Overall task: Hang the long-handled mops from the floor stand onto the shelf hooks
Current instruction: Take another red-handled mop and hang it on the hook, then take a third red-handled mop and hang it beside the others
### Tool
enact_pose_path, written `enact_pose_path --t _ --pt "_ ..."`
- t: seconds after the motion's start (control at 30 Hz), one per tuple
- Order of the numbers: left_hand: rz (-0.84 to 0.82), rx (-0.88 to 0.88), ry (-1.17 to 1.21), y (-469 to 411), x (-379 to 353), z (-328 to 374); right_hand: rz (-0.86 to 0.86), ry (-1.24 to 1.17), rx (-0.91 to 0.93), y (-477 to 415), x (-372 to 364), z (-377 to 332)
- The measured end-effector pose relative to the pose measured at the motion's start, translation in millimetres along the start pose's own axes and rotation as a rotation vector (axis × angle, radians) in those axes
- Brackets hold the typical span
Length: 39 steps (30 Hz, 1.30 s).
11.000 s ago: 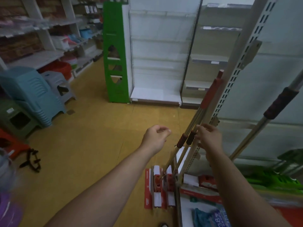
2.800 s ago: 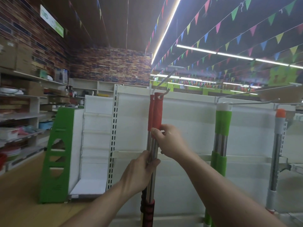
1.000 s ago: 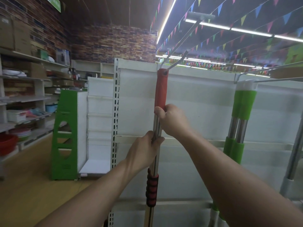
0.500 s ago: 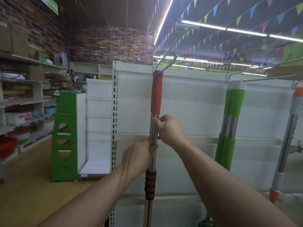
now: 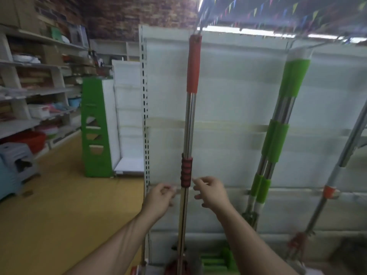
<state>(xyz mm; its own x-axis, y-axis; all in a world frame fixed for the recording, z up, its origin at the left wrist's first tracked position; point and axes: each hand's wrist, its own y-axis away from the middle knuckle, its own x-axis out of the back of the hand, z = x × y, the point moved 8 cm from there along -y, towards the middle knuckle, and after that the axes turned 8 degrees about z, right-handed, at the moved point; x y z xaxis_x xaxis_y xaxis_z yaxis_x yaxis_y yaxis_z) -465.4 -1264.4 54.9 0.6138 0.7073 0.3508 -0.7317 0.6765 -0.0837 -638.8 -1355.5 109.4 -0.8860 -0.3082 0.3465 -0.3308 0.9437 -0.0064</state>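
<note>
Two hands hover either side of a steel mop pole, and neither holds it. The left hand (image 5: pixel 159 197) sits just left of the shaft, fingers loosely curled on nothing. The right hand (image 5: pixel 211 192) sits just right of it, its grip slack too, fingertips near the ribbed dark-red sleeve (image 5: pixel 186 171). Between them the red-handled mop (image 5: pixel 189 124) hangs straight down against the white shelf panel (image 5: pixel 228 96); a second pole may sit behind it, but blur leaves that unsure. Higher up, its red top sleeve (image 5: pixel 194 64) reaches the hook (image 5: pixel 201 26), though how the loop sits on the wire is too blurred to read. By that, this mop looks hung, and the step in hand is making sure of it. Hold both palms close until any swing dies, glance up to confirm the loop is well back on the hook, then draw the hands off sideways without brushing the shaft. Further right hang the green-sleeved mops (image 5: pixel 294 80); far left stand a green rack (image 5: pixel 95 126) and stocked aisle shelves (image 5: pixel 35 92)
</note>
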Motion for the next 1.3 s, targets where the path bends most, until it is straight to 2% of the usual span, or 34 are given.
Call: enact_pose_path --t 0.2,0.4,0.6,0.87,1.1,1.3 --pt "-0.002 0.188 0.106 48.8 -0.6 -36.1 -0.076 -0.069 -0.116 41.8 -11.5 51.2" --pt "0.014 0.297 0.076 92.3 23.4 -74.3 -0.169 -0.061 -0.214 71.8 -44.5 98.9" --pt "0.03 0.346 0.02 116.1 54.0 -101.0 -0.212 0.017 -0.214 100.8 -73.0 124.6" --pt "0.046 0.404 0.089 120.7 101.8 -131.3 -0.21 -0.049 -0.241 117.6 -123.1 124.7" --pt "0.061 0.388 0.103 93.4 185.6 -166.9 -0.142 0.0 -0.229 130.0 -199.2 101.1" --pt "-0.013 0.33 0.094 53.3 257.6 -189.9 -0.053 -0.025 -0.236 138.5 -268.2 72.1"
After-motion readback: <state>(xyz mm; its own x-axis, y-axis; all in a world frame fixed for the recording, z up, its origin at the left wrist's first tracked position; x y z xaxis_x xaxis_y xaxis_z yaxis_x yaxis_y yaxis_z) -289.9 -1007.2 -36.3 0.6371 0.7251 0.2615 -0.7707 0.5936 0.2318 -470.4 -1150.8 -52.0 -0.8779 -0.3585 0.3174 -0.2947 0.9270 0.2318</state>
